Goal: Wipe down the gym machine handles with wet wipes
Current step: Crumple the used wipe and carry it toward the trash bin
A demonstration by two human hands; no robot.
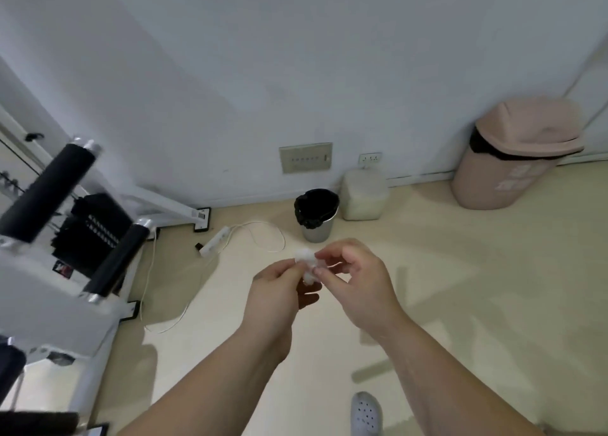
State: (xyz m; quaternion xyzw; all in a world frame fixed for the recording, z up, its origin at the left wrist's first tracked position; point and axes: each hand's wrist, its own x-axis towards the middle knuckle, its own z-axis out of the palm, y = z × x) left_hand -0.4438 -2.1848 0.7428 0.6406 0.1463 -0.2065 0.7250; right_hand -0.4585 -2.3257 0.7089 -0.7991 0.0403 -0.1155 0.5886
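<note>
Nearest the viewer, below the grip, a grey shoe (367, 414) rests on the floor. The left hand (279, 291) and right hand (355, 281) meet, both pinching one crumpled white wipe (307, 261) between thumb and fingertips. Just beyond the grip stands a small metal bin (316, 228). Well left of it, untouched, are a near handle (115, 261) and a far handle (42, 189). Far right stands a pink bin (503, 179).
</note>
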